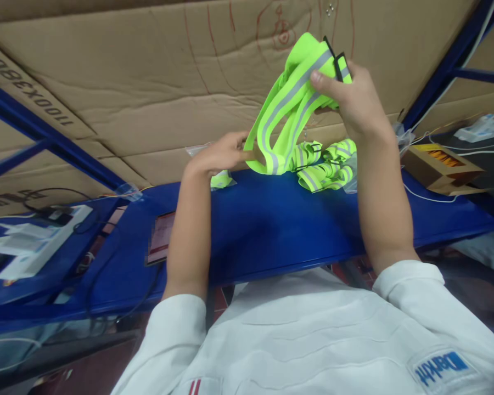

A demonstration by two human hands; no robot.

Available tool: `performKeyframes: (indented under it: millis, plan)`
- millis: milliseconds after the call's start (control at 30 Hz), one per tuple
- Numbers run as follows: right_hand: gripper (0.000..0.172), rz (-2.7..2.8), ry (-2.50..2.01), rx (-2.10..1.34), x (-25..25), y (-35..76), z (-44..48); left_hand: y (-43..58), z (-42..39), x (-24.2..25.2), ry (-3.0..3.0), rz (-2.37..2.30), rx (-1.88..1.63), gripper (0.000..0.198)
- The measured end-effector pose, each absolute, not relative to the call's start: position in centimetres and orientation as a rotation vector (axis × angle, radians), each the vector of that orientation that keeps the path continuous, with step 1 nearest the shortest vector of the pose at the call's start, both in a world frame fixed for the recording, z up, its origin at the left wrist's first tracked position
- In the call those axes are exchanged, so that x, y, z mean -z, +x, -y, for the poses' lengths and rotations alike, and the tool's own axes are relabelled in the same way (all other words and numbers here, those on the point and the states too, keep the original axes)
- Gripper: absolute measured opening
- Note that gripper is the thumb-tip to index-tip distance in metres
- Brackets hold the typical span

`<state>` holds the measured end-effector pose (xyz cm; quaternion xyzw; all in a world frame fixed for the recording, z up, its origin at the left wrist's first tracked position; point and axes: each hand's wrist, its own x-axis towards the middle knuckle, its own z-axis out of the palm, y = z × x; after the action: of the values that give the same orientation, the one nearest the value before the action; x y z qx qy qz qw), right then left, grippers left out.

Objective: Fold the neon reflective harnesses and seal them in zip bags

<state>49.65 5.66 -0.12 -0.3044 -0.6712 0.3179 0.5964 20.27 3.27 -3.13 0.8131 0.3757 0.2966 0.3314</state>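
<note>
Head view: both hands closed on one neon reflective strap (288, 100), right hand (356, 101) high, left hand (222, 154) low.

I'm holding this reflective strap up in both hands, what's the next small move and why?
Probably draw the left hand away from the right hand to pull the neon reflective strap straight: it hangs looped and twisted between them, above the pile of straps on the blue table.
</note>
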Motion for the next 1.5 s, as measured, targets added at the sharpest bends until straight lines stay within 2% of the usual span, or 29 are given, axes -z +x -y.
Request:
performKeyframes:
  millis: [133,233,333,533,633,867,1100,1267,1400,1500]
  plan:
    - [0.035,1.659,-0.691,-0.683,0.1,49.4,-5.3,19.9,-3.0,2.7,2.197,-0.867,-0.546,0.060]
    - [0.025,1.715,-0.728,-0.612,0.0,48.7,-4.7,20.0,-3.1,2.6,2.134,-0.714,-0.812,0.075]
    - [0.024,1.735,-0.738,-0.610,-0.1,47.6,-4.0,21.1,-3.3,2.9,2.019,-0.594,-1.140,0.069]
    - [0.037,1.775,-0.703,-0.653,0.5,45.4,-3.2,24.3,-3.3,4.3,1.842,-0.664,-1.023,0.060]
    - [0.039,1.795,-0.686,-0.605,0.5,45.2,-2.5,24.3,-3.5,4.8,1.668,-0.657,-1.127,0.050]
    - [0.056,1.944,-0.676,-0.213,-0.2,45.7,-1.5,22.6,-2.6,3.9,1.835,-0.766,-0.840,0.058]
    - [0.067,1.922,-0.710,-0.194,0.2,45.4,-2.2,23.6,-2.5,2.7,1.886,-0.552,-1.397,0.082]
    - [0.076,1.926,-0.684,-0.116,0.5,44.7,-1.9,24.9,-2.3,3.3,1.729,-0.700,-1.284,0.048]
    - [0.077,1.888,-0.734,-0.310,1.1,45.1,-1.8,25.2,-1.7,4.0,1.626,-0.674,-1.093,0.048]
    - [0.067,1.818,-0.829,-0.625,3.1,45.6,-1.6,25.1,-0.9,6.0,1.440,-0.614,-0.861,0.053]
